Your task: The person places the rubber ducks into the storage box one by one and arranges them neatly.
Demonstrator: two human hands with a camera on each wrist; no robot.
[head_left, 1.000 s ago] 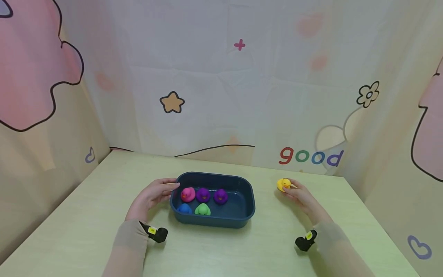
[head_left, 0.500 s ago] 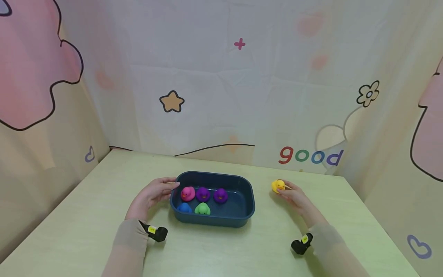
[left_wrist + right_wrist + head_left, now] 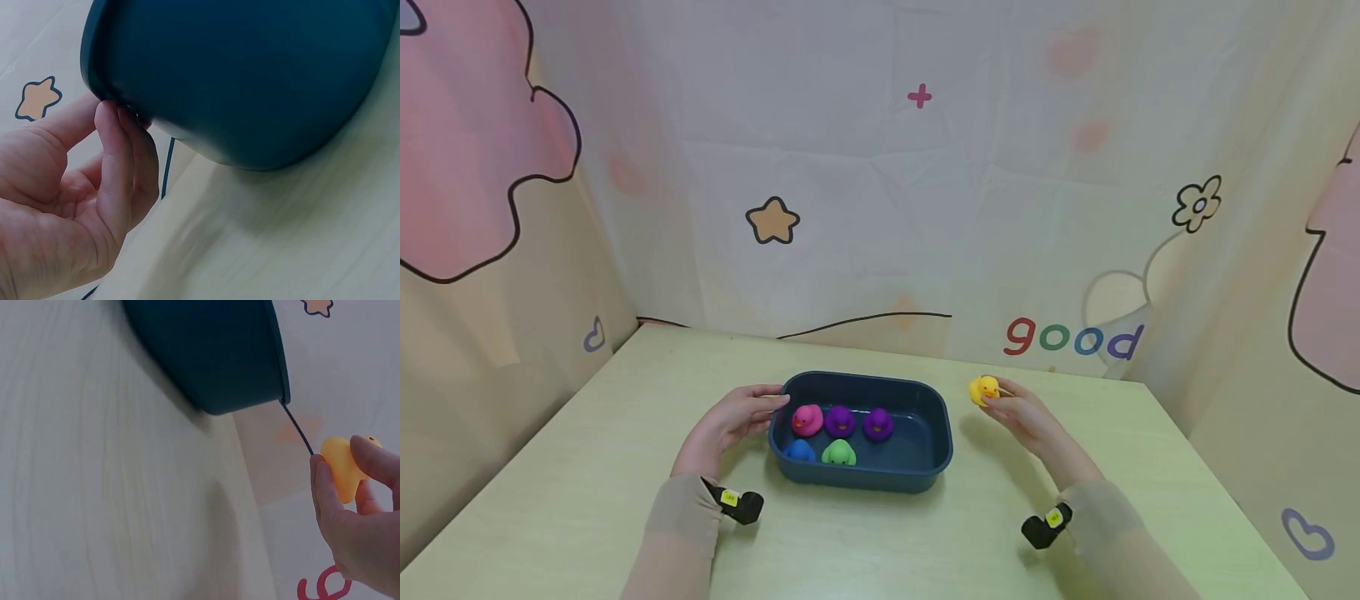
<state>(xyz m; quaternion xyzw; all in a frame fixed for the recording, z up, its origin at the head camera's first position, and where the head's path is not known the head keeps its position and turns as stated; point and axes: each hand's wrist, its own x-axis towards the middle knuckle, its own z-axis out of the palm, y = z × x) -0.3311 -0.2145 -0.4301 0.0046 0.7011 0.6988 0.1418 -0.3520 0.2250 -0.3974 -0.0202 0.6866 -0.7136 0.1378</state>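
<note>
A dark blue rectangular basin [image 3: 880, 482] stands on the table. My left hand [image 3: 737, 421] holds its left rim; in the left wrist view the fingers [image 3: 115, 150] curl up against the rim's underside. Inside lie a pink rubber duck [image 3: 807, 421], two purple ones [image 3: 840, 421], a blue one [image 3: 801, 452] and a green one [image 3: 839, 453]. To the right of the basin, my right hand [image 3: 1026, 417] pinches a yellow rubber duck [image 3: 982, 390] between thumb and fingers, raised above the table. The right wrist view shows this yellow duck [image 3: 340, 469] apart from the basin wall.
The pale wooden table [image 3: 865, 550] extends around the basin. A printed cloth backdrop [image 3: 865, 167] hangs behind and along both sides. Each wrist wears a small black camera, the left one [image 3: 741, 506] and the right one [image 3: 1047, 527].
My right hand has carried the yellow rubber duck left toward the basin, lifting it slightly in the last half second. The left hand and the basin have stayed put.
</note>
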